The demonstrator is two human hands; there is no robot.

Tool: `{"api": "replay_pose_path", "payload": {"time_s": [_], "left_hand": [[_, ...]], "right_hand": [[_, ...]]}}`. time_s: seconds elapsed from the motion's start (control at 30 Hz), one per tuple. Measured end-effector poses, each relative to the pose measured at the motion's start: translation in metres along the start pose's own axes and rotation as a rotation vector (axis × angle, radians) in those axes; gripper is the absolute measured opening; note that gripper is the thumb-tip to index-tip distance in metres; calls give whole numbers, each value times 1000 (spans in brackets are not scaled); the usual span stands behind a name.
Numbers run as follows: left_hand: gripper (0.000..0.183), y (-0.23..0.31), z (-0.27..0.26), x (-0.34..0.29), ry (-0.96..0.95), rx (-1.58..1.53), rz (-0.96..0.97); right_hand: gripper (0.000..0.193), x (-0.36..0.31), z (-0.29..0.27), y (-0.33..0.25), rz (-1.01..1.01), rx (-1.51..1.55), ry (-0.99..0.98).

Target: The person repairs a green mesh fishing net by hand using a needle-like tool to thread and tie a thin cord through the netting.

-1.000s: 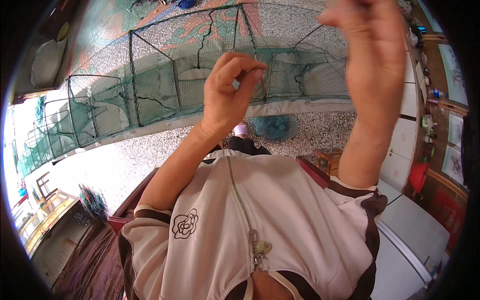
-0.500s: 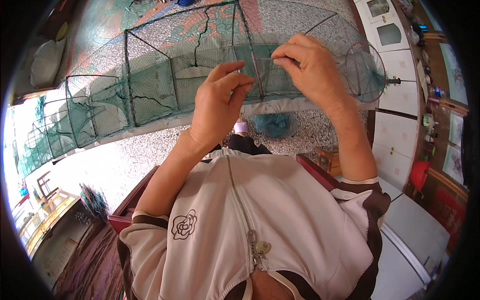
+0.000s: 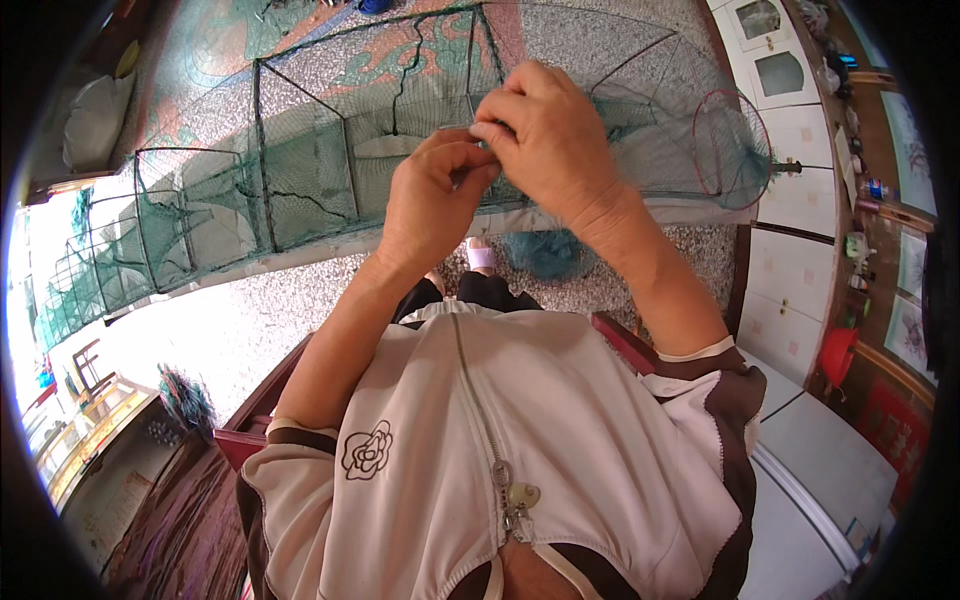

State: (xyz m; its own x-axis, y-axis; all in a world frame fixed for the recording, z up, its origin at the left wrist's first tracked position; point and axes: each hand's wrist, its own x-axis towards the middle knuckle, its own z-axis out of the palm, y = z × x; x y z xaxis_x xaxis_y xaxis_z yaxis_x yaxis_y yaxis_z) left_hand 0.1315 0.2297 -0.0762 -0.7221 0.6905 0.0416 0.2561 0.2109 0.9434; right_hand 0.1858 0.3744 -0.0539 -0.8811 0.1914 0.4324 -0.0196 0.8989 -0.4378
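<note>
A long green mesh net trap (image 3: 300,165) stretches across in front of me, held in shape by dark rectangular frames. At its right end the mesh gathers beside a reddish ring (image 3: 697,150). Over the middle of the net, my left hand (image 3: 435,190) is closed in a pinch, thumb against fingers. My right hand (image 3: 550,140) pinches right beside it, and the fingertips of both meet near one of the dark frame bars. What they hold is too small or too hidden to make out.
Blue-green netting (image 3: 548,254) lies bunched on the speckled floor (image 3: 350,270) under the trap. White cabinets (image 3: 790,200) line the right side. A dark red chair edge (image 3: 243,447) shows at my left, near a bundle of dark strands (image 3: 185,400).
My right hand has come left and in, so its fingertips now meet those of my left hand. The left hand stays nearly in place, still pinched. The net has hardly shifted.
</note>
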Motion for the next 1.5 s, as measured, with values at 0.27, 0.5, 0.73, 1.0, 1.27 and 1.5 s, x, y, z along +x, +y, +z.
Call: {"api": "replay_pose_path", "payload": {"time_s": [0.27,0.5,0.73,1.0,1.27,1.5], "left_hand": [[27,3,2,-4,82,49,166],[50,16,8,3,-30,-54,295],[27,8,7,12,-40,-214,220],[13,10,14,12,-41,-361,155],[5,12,-10,15,-36,-176,146],[7,31,-21,6,-115,67,263]], "right_hand": [[15,26,-22,-53,-135,555,168],[16,39,-81,-36,-413,932,514],[22,29,-115,-35,-434,435,354],[17,25,-149,-18,-430,185,-8],[10,-7,-177,-2,434,132,-387],[13,-19,-148,39,480,268,-31]]}}
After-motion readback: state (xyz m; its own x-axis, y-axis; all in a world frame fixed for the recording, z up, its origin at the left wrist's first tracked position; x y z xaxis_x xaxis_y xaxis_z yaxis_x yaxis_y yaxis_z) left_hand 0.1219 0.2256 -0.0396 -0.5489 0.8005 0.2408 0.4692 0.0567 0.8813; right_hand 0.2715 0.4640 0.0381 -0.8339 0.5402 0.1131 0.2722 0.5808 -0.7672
